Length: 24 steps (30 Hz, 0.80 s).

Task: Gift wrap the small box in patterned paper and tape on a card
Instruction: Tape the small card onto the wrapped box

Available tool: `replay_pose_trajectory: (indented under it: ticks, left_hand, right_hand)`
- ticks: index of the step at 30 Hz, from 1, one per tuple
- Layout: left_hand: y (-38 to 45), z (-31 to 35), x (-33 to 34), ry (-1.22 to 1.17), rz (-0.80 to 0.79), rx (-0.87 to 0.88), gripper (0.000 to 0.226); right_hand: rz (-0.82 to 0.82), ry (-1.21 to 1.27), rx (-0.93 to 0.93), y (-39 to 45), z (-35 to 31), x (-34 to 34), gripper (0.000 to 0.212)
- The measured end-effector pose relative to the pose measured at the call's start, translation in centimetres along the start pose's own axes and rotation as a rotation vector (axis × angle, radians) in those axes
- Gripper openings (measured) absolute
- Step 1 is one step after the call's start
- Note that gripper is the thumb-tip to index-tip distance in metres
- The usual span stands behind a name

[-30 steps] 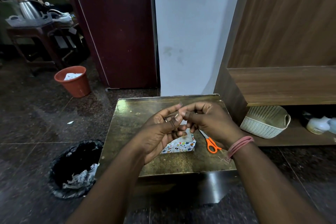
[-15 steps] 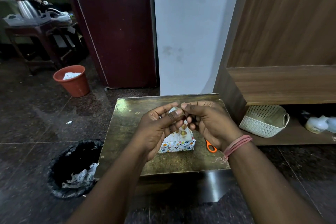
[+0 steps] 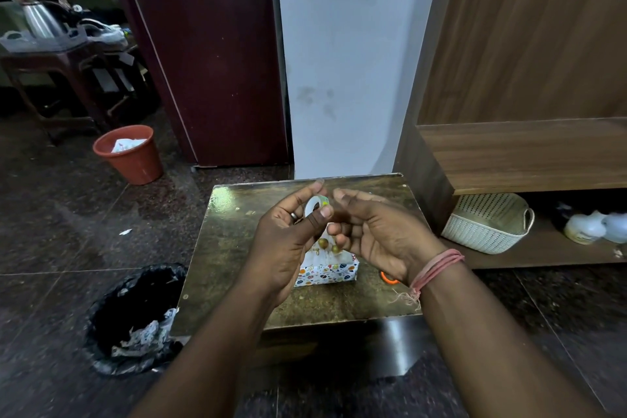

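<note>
- One roll of tape [image 3: 314, 207], pinched between thumb and fingers of the left hand [image 3: 288, 241], up above the table [image 3: 237, 248].
- Right hand [image 3: 376, 234] just beside it, fingers loosely curled, gripping nothing I can make out.
- One wrapped box [image 3: 327, 273] on the tabletop under the hands, one card [image 3: 320, 249] on it; gold script, unreadable.
- One orange scissors handle [image 3: 388, 278] peeks out.
- Two bins on dark stone floor: one orange bucket [image 3: 130, 159], one black-lined bin [image 3: 135, 319].
- One white basket [image 3: 488, 224] on the wooden shelf.

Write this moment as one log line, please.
step: tape card | left hand: holds tape roll | right hand: beside roll, fingers curled | wrapped box: on table
</note>
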<state>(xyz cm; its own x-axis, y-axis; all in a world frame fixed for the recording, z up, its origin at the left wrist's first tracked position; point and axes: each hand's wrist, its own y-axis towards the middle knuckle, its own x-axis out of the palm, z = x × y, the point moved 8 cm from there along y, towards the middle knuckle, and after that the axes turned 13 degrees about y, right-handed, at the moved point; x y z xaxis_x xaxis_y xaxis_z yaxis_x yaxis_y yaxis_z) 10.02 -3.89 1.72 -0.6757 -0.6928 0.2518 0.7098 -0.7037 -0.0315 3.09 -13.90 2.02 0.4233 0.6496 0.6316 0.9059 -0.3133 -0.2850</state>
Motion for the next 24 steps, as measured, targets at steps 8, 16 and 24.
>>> replay_pose_trajectory:
  ticks: [8, 16, 24]
  left_hand:
    - [-0.1, 0.0, -0.1, 0.085, -0.006, 0.033, 0.062]
    - [-0.2, -0.4, -0.4, 0.076, 0.029, -0.054, 0.055]
    - [0.0, -0.7, -1.4, 0.034, 0.061, -0.141, 0.041]
  right_hand:
    - [-0.037, 0.021, -0.055, 0.0, -0.6, -0.2, 0.055]
    - [0.270, -0.409, -0.210, -0.5, -3.8, -4.9, 0.035]
    - [0.628, -1.433, -0.146, -1.0, -6.1, -11.7, 0.019]
